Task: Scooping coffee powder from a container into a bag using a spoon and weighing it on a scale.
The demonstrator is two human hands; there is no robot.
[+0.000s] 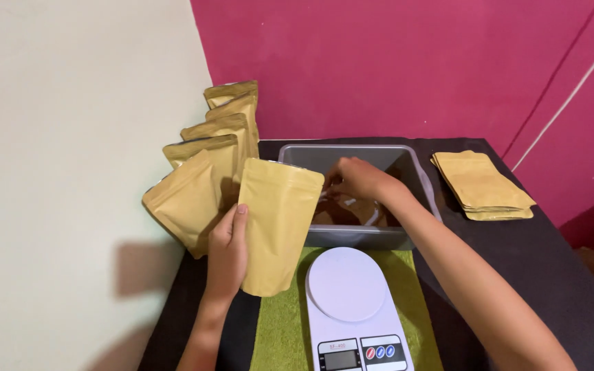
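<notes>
Two hands work around a grey tub (417,180) on the dark surface (551,275). Left of the tub, the left hand (228,251) holds an upright tan pouch (278,223), fingers grasping its edge. The right hand (362,180) reaches into the tub, fingers curled around something I cannot make out. Just in front of the tub sits a white scale (348,288) on a green mat (276,330); filled pouches (218,148) stand to its left, flat pouches (482,185) to its right.
</notes>
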